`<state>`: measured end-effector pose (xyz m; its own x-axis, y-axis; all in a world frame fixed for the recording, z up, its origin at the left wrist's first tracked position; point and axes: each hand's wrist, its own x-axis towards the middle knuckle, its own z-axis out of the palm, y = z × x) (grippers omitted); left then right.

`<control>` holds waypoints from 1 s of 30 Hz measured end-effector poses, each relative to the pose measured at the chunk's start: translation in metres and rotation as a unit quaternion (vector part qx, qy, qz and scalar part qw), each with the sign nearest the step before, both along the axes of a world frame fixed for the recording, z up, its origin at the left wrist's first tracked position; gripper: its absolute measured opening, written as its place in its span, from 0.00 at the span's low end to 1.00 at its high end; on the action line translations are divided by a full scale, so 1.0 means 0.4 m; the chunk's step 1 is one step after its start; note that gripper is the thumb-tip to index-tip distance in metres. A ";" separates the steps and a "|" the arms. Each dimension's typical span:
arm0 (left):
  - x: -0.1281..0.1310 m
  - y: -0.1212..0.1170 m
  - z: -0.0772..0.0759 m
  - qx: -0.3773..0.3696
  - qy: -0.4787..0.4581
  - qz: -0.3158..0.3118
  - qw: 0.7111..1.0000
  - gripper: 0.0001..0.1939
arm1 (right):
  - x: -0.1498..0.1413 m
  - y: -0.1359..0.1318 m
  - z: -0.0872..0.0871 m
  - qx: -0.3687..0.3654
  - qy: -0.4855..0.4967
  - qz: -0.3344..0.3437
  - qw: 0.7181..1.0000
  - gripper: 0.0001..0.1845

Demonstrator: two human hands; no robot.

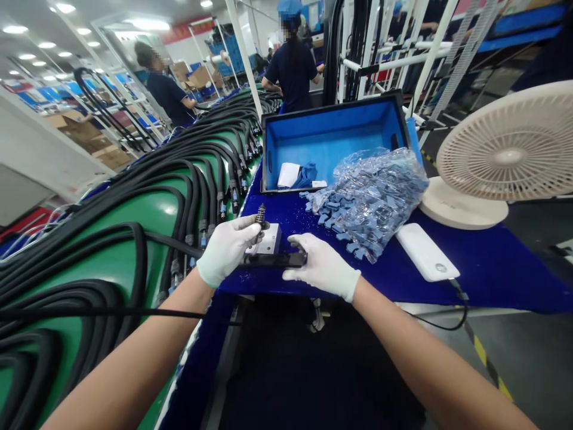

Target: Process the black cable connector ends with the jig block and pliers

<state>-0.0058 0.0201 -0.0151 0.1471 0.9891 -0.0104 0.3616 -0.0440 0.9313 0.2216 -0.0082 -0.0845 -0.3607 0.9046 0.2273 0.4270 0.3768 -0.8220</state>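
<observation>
Left hand (pixel 228 251), in a white glove, fingers curled together and clamped on a black threaded connector (pixel 260 216), which stands roughly upright, its tip sticking out just above the fingertips. A black cable (pixel 174 243) runs from under the left hand out toward the green board (pixel 119 263) past the left wrist. Right hand (pixel 321 267), also gloved, sits at the end of a flat black bar (pixel 273 260), fingers (pixel 298 273) apart from the thumb side, one part above the bar and the rest below it; can't tell if it is actually gripped. The bar lies between the two hands, on the blue work surface (pixel 286 280). A small white metal block (pixel 268 239) is just beyond the left fingertips, right behind the connector.

Past the right fingertips: a clear plastic bag of blue pieces (pixel 371 200), with loose blue pieces (pixel 331 218) spilled near the fingers. Farther ahead, a blue-lined crate (pixel 331 143). Right of the fingers, well apart, a white power bank (pixel 425 251) with a black lead and a cream desk fan (pixel 505 143). Left of the fingers, many coiled black cables (pixel 134 179) lie on the green board. Two co-workers in navy (pixel 293 71) (pixel 168 95) stand far ahead.
</observation>
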 end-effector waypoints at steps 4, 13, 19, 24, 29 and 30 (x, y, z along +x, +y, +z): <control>0.008 -0.036 0.017 0.038 0.091 -0.052 0.994 0.20 | -0.026 -0.025 0.005 -0.179 0.218 0.026 0.959 0.20; 0.011 -0.072 -0.041 0.179 0.226 -0.198 0.937 0.14 | -0.043 -0.011 0.003 -0.202 0.246 0.069 0.946 0.43; -0.012 -0.047 -0.084 0.142 0.178 -0.232 0.946 0.22 | -0.044 -0.010 0.000 -0.262 0.295 0.136 0.909 0.43; -0.001 -0.005 -0.115 -0.037 0.108 -0.176 0.978 0.55 | -0.050 -0.014 -0.012 -0.228 0.278 0.101 0.928 0.41; 0.004 -0.055 -0.098 0.069 0.226 -0.103 0.966 0.38 | -0.041 -0.029 -0.040 -0.225 0.298 0.048 0.926 0.30; 0.004 -0.079 -0.100 0.090 0.224 -0.066 0.968 0.28 | -0.042 -0.040 -0.043 -0.229 0.331 0.019 0.915 0.26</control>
<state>-0.0041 -0.0114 -0.0550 0.2922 0.9538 0.0693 0.7078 -0.2644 0.6551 0.2048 -0.0241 -0.1016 -0.3148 0.9491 0.0084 -0.2278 -0.0670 -0.9714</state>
